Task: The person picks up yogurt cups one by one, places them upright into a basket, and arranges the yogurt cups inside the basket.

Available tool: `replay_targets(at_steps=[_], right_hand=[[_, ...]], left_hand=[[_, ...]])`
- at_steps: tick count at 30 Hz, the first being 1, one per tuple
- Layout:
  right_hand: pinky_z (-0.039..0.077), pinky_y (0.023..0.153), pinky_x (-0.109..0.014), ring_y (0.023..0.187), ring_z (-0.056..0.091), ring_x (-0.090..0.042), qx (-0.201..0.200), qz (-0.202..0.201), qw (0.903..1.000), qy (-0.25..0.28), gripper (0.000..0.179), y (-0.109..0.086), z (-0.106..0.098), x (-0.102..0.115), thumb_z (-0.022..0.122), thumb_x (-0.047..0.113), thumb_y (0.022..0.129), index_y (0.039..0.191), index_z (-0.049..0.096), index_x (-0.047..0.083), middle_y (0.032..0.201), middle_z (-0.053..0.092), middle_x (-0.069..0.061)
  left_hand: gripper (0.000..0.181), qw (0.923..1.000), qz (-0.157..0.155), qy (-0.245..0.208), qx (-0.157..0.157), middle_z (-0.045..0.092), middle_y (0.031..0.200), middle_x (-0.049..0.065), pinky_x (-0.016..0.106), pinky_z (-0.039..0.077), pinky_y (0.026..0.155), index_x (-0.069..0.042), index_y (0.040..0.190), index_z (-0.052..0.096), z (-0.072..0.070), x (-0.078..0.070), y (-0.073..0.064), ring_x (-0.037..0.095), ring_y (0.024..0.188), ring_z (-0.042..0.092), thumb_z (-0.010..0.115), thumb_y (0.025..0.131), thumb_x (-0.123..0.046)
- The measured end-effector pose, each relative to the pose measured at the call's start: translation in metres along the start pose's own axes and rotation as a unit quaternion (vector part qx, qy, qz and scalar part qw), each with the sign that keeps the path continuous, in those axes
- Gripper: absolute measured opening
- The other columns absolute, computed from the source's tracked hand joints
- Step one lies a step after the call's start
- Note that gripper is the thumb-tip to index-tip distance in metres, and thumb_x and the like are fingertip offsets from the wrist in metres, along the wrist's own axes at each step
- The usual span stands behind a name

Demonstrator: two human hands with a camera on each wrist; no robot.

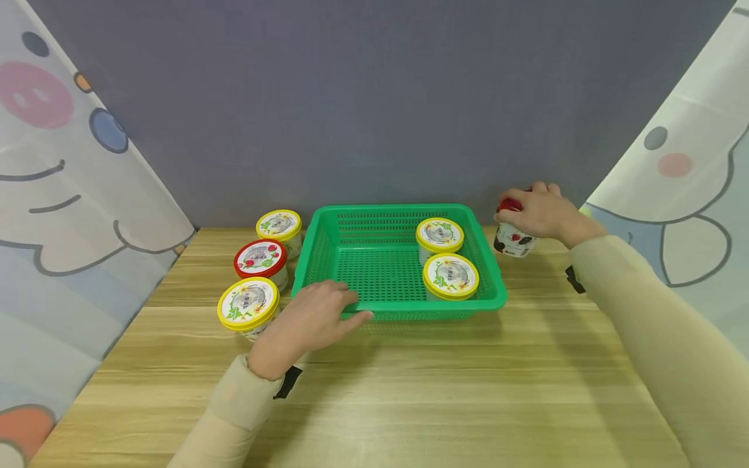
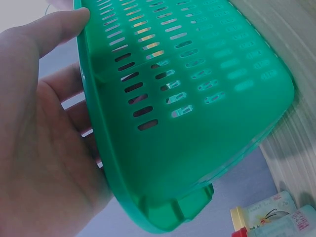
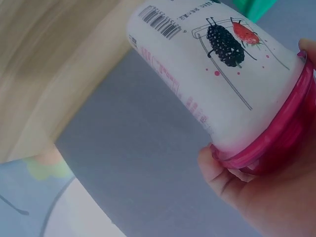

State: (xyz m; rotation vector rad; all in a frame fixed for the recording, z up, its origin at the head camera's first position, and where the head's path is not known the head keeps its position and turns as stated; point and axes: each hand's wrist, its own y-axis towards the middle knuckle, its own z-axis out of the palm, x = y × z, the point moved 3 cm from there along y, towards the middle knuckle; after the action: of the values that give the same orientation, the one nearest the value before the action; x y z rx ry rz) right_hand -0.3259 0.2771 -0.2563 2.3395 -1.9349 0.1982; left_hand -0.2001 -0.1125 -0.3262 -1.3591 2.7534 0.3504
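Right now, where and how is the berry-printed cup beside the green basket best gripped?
The berry-printed cup is probably best gripped by its red lid, from above: the lid faces up, and the cup narrows toward the base. The right hand holds it there.

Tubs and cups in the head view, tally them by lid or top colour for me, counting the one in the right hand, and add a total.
Yellow-lidded tubs: 4
Red-lidded tub: 1
Red-topped cup, in the right hand: 1
Total: 6
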Motion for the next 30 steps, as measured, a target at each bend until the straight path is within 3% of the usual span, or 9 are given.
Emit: replay_targets(at_steps=[11, 30], right_hand=[[0.042, 0.079, -0.071, 0.117, 0.031, -0.056, -0.012, -0.006, 0.9999, -0.004, 0.06, 0.0, -0.013, 0.012, 0.041, 0.054, 0.099, 0.141, 0.051, 0.012, 0.13, 0.039, -0.037], [0.038, 0.087, -0.067, 0.121, 0.03, -0.051, -0.011, -0.032, 0.9994, -0.005, 0.062, 0.001, -0.04, 0.049, 0.036, 0.055, 0.099, 0.143, 0.051, 0.014, 0.132, 0.04, -0.032]], left_hand=[[0.035, 1.0, 0.002, 0.002, 0.0, 0.065, 0.088, -0.002, 0.04, 0.053, 0.076, -0.01, 0.1, 0.076, 0.001, 0.002, -0.001, 0.02, 0.087, 0.063, 0.065, 0.098, -0.044], [0.034, 0.9999, 0.011, 0.004, -0.005, 0.062, 0.083, -0.004, 0.039, 0.053, 0.074, -0.011, 0.095, 0.074, 0.0, 0.001, 0.0, 0.019, 0.084, 0.062, 0.066, 0.098, -0.044]])
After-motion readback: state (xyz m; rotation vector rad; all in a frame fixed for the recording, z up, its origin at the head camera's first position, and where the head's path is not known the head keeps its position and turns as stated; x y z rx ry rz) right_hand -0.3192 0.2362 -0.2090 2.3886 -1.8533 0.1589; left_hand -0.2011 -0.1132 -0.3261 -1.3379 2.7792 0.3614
